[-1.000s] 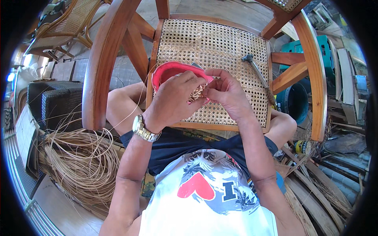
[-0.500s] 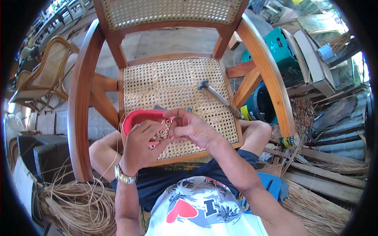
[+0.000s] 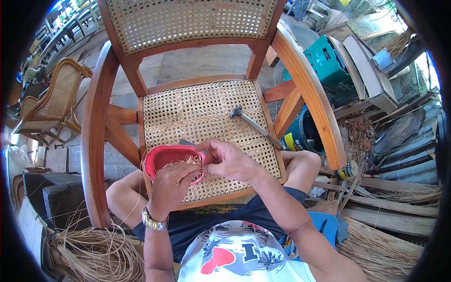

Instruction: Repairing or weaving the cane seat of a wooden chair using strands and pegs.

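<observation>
Looking down at a wooden chair (image 3: 94, 155) with a woven cane seat (image 3: 202, 113), seen from above by someone sitting close in front of it. Resting on the seat's near left corner, a red bowl (image 3: 162, 157) holding short pale slivers (image 3: 190, 161) (pegs or cane scraps, too small to tell). Left hand (image 3: 171, 185), with a metal watch (image 3: 155, 221) on the wrist, curling over the bowl's near rim, fingers bent and closed around it or around a few slivers; exactly which cannot be told. Right hand (image 3: 230, 160) hovering just beside the bowl, thumb and forefinger pinched together at its right rim, apparently gripping one thin sliver, remaining fingers loosely folded. Lying diagonally on the seat's right side, apart from both hands, a hammer (image 3: 253, 124) with its head pointing away. Trailing from the left wrist toward a big loose coil of cane (image 3: 96, 256) on the floor, one fine strand. Standing further off, a second cane chair (image 3: 56, 101) at left, a green crate (image 3: 329, 63) and stacked boards at right. Risks, judging from this position: bowl sitting near the seat's front edge, so likely tipping and spilling under a careless nudge; thin sliver possibly snapping or slipping from the pinch; trailing strand possibly snagging on the watch.
</observation>
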Demonstrator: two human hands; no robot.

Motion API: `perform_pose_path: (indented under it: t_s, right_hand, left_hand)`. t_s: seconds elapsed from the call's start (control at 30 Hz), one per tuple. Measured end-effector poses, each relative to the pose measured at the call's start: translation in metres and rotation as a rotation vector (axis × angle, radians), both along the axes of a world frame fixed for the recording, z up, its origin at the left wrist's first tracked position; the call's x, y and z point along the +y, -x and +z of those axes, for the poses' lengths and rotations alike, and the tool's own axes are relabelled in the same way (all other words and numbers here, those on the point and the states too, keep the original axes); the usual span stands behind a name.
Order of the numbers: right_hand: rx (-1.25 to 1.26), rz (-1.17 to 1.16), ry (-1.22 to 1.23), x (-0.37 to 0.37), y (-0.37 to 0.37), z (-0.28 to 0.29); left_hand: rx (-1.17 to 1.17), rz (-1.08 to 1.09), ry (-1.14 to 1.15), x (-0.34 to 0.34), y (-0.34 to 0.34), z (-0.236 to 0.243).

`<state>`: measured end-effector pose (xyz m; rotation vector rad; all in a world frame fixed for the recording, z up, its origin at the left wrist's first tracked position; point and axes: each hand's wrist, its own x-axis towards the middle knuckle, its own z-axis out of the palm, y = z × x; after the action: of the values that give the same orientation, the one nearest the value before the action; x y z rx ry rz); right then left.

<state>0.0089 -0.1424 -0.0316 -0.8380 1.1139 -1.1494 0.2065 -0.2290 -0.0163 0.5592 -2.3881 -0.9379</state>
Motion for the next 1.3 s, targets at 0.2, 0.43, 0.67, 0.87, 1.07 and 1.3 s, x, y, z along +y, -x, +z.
perform_pose_path:
  t_s: [0.2,0.43,0.67,0.87,1.07,1.3]
  right_hand:
    - [0.060,-0.196,0.045,-0.002,0.006,0.008]
    - [0.290,-0.368,0.141,-0.004,0.017,0.008]
    - [0.466,-0.604,0.238,-0.021,0.049,0.009]
    - [0.459,-0.619,0.221,-0.040,0.082,-0.001]
    - [0.661,-0.608,0.220,-0.056,0.115,-0.018]
    - [0.998,-0.510,0.248,-0.077,0.157,-0.032]
  left_hand:
    - [0.057,0.064,-0.030,0.001,0.025,0.001]
    - [0.140,0.119,-0.032,-0.015,0.065,0.005]
    - [0.144,0.063,-0.148,-0.042,0.112,0.011]
    - [0.034,0.018,-0.253,-0.074,0.153,0.001]
    - [0.052,-0.095,-0.309,-0.102,0.188,-0.027]
    - [-0.022,-0.225,-0.258,-0.134,0.228,-0.055]
